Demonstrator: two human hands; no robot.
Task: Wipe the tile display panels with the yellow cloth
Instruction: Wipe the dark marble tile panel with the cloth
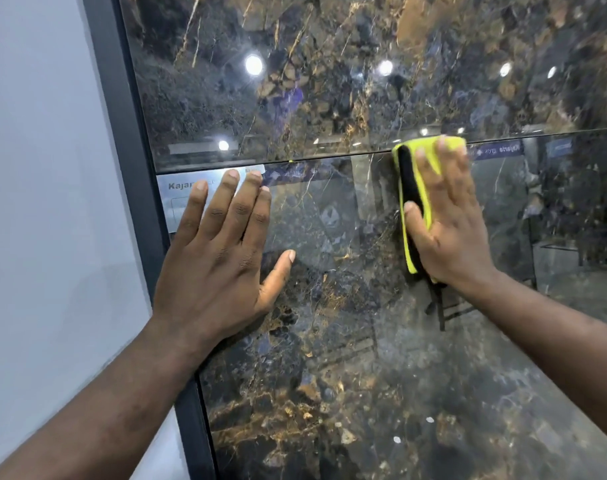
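Note:
Two glossy dark marble-look tile panels fill the view, an upper panel [330, 81] and a lower panel [347, 375], split by a thin horizontal seam. My right hand [447, 230] presses a folded yellow cloth [416, 168] with a black inner layer flat against the lower panel, just under the seam; the fingers look blurred. My left hand [222, 258] lies flat on the lower panel with fingers spread, its fingertips over a silver label [177, 192].
A dark metal frame [135, 133] edges the panels on the left, with a plain pale wall [42, 202] beyond it. The glossy tiles reflect ceiling lights and showroom furniture.

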